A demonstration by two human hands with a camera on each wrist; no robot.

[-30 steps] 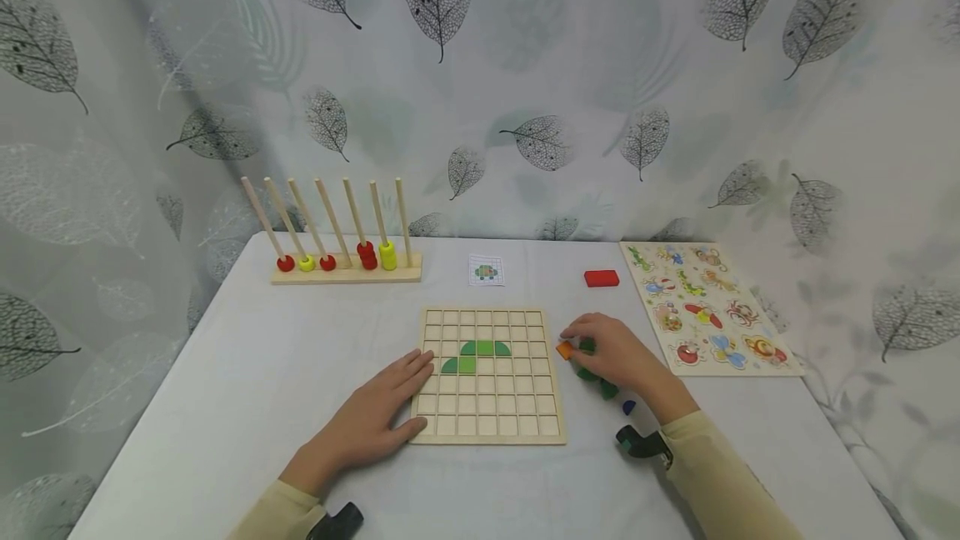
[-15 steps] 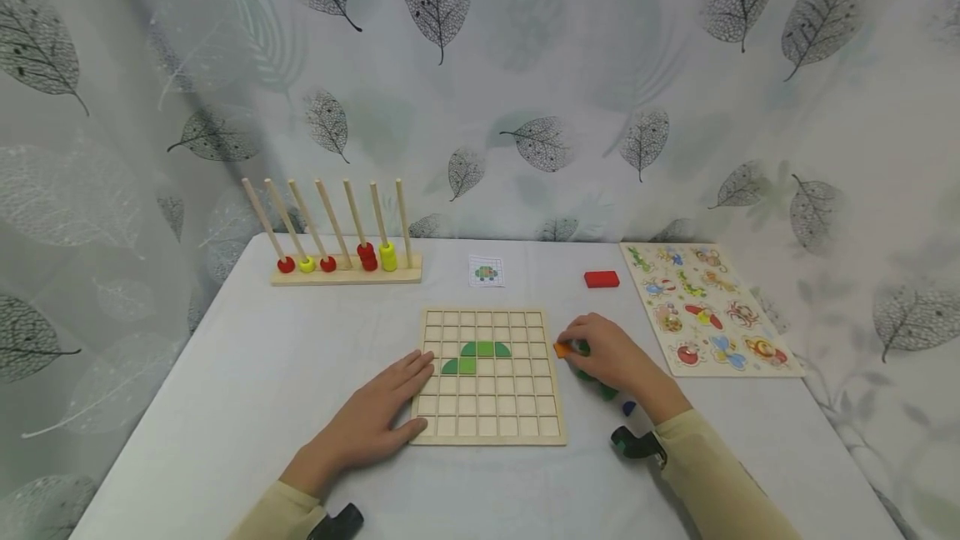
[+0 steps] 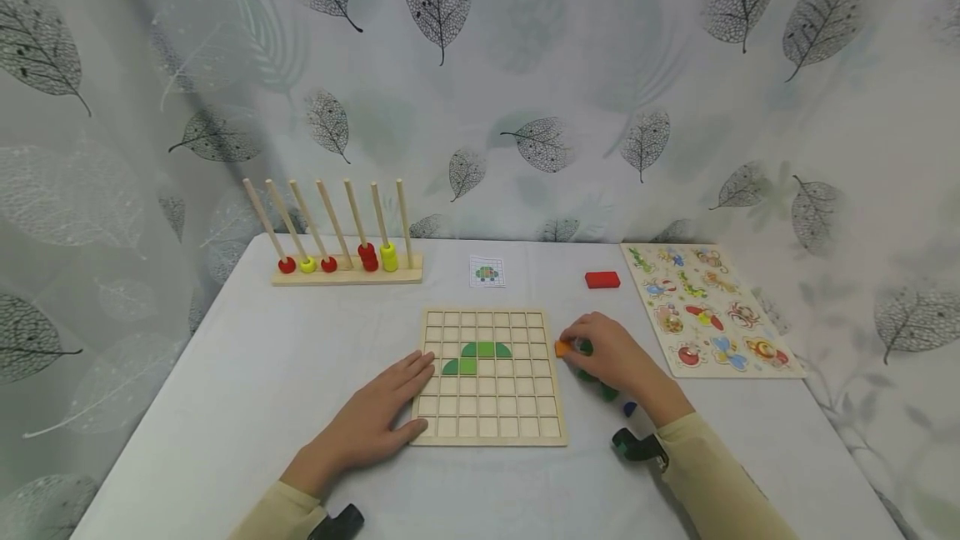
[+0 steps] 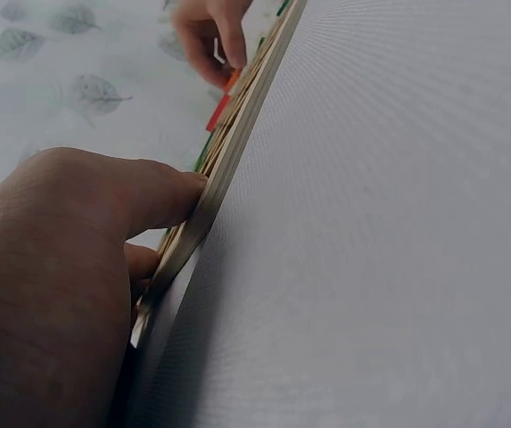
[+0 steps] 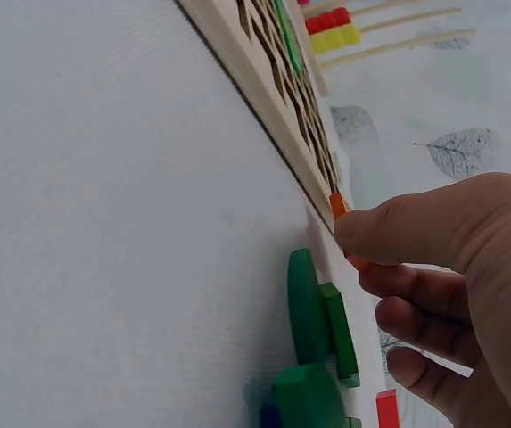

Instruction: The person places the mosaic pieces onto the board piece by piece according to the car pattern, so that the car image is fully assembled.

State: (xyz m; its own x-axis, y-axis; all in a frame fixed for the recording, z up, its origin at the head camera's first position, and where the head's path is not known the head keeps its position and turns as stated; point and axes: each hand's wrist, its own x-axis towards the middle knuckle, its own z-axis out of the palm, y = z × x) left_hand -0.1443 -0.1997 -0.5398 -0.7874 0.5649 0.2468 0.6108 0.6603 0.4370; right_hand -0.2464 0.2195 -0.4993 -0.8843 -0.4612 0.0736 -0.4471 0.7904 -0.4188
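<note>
A wooden grid board (image 3: 487, 436) lies on the white table, with several green pieces (image 3: 486, 349) set in its cells. My left hand (image 3: 371, 415) rests along the board's left edge with its fingers extended and thumb near the lower corner. Just off the board's right edge, my right hand (image 3: 611, 350) pinches a small orange block (image 5: 338, 205) between thumb and forefinger. The right wrist view has the other fingers loosely bent. Loose green blocks (image 5: 306, 308) lie below that hand, partly hidden by it in the head view.
Beyond the board lies a small pattern card (image 3: 487, 272), with a red block (image 3: 602, 280) to its right. A peg rack with coloured beads (image 3: 347, 276) stands back left. An animal puzzle board (image 3: 708, 311) lies at right, and a blue piece (image 3: 629, 408) sits by the right wrist.
My right hand, holding the orange block, has shifted slightly left toward the board's edge and then stayed nearly still. The left hand has not moved.
</note>
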